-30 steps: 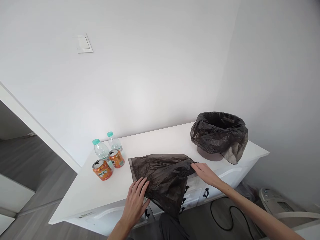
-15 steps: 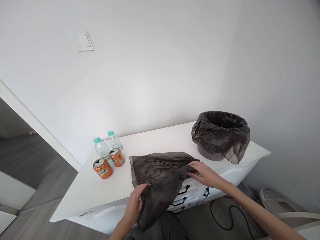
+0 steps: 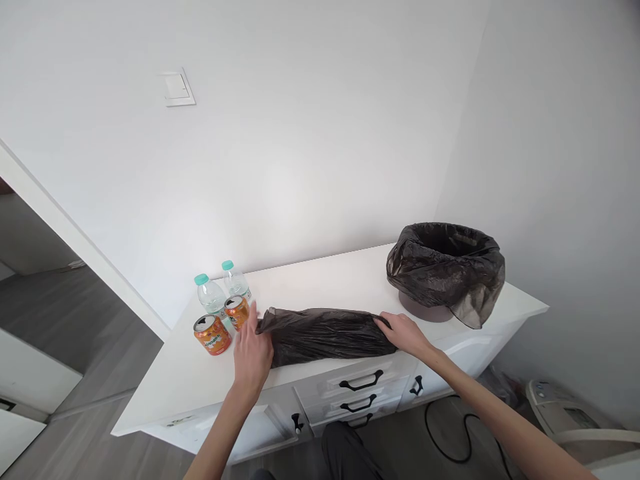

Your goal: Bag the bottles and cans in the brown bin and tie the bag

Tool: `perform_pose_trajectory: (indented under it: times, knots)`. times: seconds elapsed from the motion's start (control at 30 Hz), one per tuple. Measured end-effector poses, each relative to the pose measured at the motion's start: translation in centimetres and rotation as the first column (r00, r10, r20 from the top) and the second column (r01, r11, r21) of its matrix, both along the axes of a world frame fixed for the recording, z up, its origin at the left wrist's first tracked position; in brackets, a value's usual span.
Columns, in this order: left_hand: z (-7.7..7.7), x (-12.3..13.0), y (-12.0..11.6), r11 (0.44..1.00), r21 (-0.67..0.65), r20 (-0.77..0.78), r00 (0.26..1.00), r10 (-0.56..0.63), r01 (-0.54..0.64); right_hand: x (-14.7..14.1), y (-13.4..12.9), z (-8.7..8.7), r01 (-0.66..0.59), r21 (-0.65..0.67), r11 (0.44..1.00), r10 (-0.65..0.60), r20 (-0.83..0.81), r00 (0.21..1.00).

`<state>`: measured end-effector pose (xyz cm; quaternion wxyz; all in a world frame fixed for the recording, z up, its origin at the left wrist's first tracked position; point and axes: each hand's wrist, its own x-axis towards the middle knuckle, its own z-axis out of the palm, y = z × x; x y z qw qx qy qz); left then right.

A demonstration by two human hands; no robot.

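A dark translucent plastic bag (image 3: 325, 337) lies folded into a long strip along the front of the white cabinet top (image 3: 320, 283). My left hand (image 3: 254, 350) grips its left end, the index finger raised beside the nearer orange cans. My right hand (image 3: 404, 333) is closed on the bag's right end, thumb and fingers pinching it. Just left of my left hand are two orange drink cans, one in front (image 3: 213, 335) and one behind (image 3: 237, 311). Both stand upright and opened.
Two clear bottles with teal caps, one left (image 3: 210, 295) and one right (image 3: 235, 280), stand behind the cans. A bin (image 3: 425, 308) lined with a dark bag (image 3: 447, 273) stands at the right end. Black drawer handles (image 3: 361, 381) stick out below. A black cable (image 3: 467, 433) lies on the floor.
The near part of the bag, which hung over the cabinet's front edge, is now folded back onto the top. My left hand has moved up and left, to the bag's left end.
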<state>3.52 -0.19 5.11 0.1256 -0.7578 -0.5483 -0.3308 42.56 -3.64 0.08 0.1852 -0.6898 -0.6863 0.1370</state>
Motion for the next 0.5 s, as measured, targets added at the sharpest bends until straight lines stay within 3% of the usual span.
perform_pose_trajectory:
  times: [0.1,0.23,0.3,0.37,0.43,0.5]
  knots:
    - [2.2,2.7,-0.9,0.968,0.249,-0.003,1.0,-0.027,0.027,-0.7,-0.4,0.2,0.048,-0.046,0.998,-0.043,0.095,0.995]
    - [3.9,6.7,-3.5,0.833,0.504,-0.096,0.973,-0.209,0.228,-1.0,-1.3,0.1,0.091,-0.061,0.994,-0.085,0.092,0.992]
    - [3.2,8.2,-4.9,0.786,0.421,-0.256,0.891,-0.376,0.453,-0.9,-1.8,0.1,0.101,-0.069,0.992,-0.098,0.047,0.994]
    - [1.5,9.2,-5.5,0.773,0.175,-0.388,0.764,-0.515,0.61,-0.7,-2.4,0.3,0.085,-0.066,0.994,-0.086,-0.013,0.996]
    - [-0.7,9.6,-5.0,0.807,-0.048,-0.399,0.73,-0.555,0.588,-0.6,-3.3,0.6,0.04,-0.039,0.998,-0.044,-0.096,0.994]
    - [-2.9,9.3,-3.6,0.866,-0.167,-0.337,0.798,-0.5,0.472,-0.7,-4.5,1.0,-0.006,0.005,1.0,0.007,-0.198,0.98]
